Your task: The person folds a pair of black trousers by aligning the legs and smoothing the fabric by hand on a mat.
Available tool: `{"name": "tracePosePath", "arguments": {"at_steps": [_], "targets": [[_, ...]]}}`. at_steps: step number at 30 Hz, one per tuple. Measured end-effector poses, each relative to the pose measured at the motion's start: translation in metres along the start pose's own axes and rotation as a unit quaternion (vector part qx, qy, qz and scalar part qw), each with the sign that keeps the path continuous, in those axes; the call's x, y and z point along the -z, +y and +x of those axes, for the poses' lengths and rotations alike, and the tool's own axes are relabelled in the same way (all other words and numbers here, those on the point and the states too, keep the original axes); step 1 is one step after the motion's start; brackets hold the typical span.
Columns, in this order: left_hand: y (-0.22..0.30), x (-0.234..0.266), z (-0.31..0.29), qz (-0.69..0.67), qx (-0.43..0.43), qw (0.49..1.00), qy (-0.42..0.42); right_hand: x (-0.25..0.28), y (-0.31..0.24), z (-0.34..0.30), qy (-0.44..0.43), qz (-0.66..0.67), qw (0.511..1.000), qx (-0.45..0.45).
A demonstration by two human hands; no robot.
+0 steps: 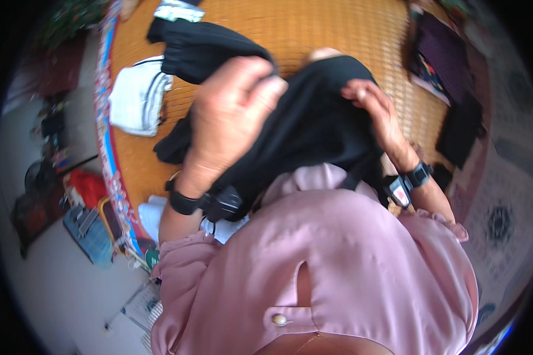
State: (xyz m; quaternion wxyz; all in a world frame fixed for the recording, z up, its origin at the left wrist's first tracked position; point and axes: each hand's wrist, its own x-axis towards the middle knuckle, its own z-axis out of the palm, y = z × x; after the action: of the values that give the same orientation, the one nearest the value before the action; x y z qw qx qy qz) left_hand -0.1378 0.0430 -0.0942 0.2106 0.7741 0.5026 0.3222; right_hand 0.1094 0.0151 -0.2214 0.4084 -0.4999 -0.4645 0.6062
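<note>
A black garment (314, 127) is bunched up in front of me, over a woven orange-yellow mat (314, 29). My left hand (231, 115) grips its upper left part, fingers curled into the cloth. My right hand (370, 103) pinches the garment's right edge. Both wrists wear black bands with small devices. My pink blouse fills the lower part of the view and hides the garment's lower end.
A folded white cloth with dark stripes (137, 94) lies on the mat at the left. Dark purple and black clothes (450, 77) lie at the mat's right side. The mat's red-blue border (108, 148) runs down the left; beyond it, floor clutter with a red item (89, 186).
</note>
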Motion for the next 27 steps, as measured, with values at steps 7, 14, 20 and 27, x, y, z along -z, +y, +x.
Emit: {"name": "tracePosePath", "arguments": {"at_steps": [7,14,20,27], "targets": [[-0.017,-0.121,-0.056,-0.046,-0.061,0.950,-0.303,0.071,0.057,-0.035,0.037,0.376,0.909,-0.174],[-0.056,-0.067,-0.102,0.095,-0.003,0.953,-0.286,0.077,0.037,-0.027,0.078,0.183,0.965,-0.169],[-0.088,-0.033,-0.133,0.122,0.047,0.959,-0.250,0.056,0.019,0.006,0.022,0.017,0.983,-0.181],[-0.125,-0.022,-0.159,0.258,0.055,0.952,-0.154,0.031,-0.005,0.037,-0.086,-0.111,0.986,-0.093]]}}
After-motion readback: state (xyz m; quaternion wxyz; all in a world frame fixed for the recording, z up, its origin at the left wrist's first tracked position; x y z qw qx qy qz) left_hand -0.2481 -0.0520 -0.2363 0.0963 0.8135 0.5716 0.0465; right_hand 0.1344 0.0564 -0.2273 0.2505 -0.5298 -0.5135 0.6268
